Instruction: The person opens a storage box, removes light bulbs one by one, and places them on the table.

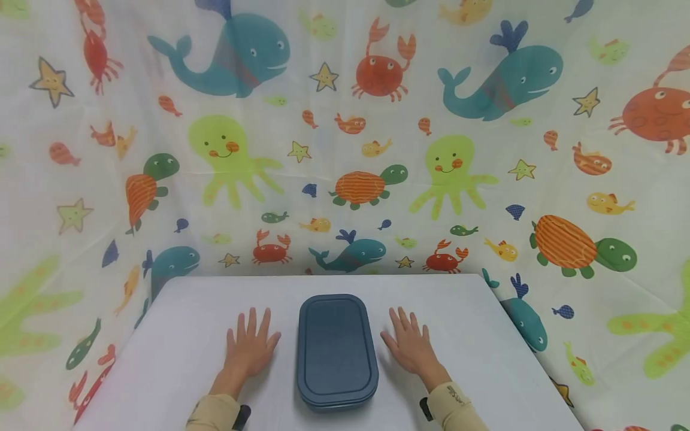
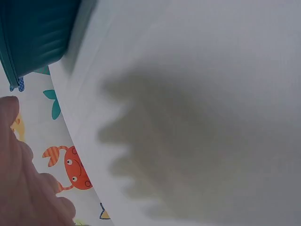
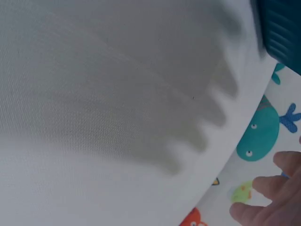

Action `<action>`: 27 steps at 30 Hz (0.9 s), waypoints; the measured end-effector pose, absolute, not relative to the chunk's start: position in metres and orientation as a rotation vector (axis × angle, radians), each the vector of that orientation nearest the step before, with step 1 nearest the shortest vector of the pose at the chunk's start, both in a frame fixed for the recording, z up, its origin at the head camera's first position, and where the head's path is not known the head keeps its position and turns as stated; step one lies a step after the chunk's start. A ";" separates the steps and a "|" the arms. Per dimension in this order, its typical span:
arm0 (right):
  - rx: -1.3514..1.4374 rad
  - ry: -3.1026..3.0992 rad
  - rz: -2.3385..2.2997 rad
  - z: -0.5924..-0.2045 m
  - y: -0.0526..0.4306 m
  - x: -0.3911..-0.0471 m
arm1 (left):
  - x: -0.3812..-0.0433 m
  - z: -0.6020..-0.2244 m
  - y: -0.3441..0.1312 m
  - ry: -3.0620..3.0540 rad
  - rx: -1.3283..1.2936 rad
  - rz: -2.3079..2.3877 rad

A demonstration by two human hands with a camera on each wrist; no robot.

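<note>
A dark blue rectangular container with a rounded lid (image 1: 337,350) lies lengthwise on the white table, between my two hands. Its ribbed side wall shows in the left wrist view (image 2: 40,33) and in the right wrist view (image 3: 284,30). My left hand (image 1: 250,350) is spread to the left of the container, palm down, fingers straight and apart from it. To the right, my right hand (image 1: 412,346) is held the same way, with its thumb toward the container. Both hands hold nothing and cast shadows on the tabletop in the wrist views.
The white table (image 1: 215,299) ends at a back edge just beyond the container. Behind and beside it hangs a white curtain (image 1: 302,227) printed with whales, crabs, turtles and octopuses. A dark band (image 1: 426,409) shows at the right sleeve cuff.
</note>
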State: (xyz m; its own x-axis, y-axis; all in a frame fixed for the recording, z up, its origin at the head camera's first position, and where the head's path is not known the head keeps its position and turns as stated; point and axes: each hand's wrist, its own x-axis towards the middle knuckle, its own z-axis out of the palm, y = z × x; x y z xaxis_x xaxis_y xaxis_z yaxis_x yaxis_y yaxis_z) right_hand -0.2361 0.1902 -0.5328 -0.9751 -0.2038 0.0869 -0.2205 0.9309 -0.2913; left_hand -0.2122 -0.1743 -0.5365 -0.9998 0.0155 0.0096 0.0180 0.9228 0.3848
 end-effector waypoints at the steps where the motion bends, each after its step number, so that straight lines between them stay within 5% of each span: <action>1: 0.350 -3.031 0.486 -0.532 0.190 -0.236 | -0.212 -0.537 -0.174 -3.079 -0.034 -0.637; 13: 0.583 -3.094 0.760 -0.528 0.190 -0.226 | -0.200 -0.530 -0.164 -3.057 -0.269 -1.535; 27: 0.734 -3.172 0.887 -0.533 0.189 -0.212 | -0.182 -0.542 -0.155 -3.119 -0.445 -1.739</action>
State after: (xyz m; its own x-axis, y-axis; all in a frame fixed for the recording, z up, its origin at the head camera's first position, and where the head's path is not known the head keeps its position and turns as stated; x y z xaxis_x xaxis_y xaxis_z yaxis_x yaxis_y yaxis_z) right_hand -0.2121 0.1886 -0.5331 -0.8798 -0.4639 -0.1037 -0.3429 0.7704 -0.5374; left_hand -0.1823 -0.1554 -0.5420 -0.8684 0.4165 -0.2692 -0.0101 0.5278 0.8493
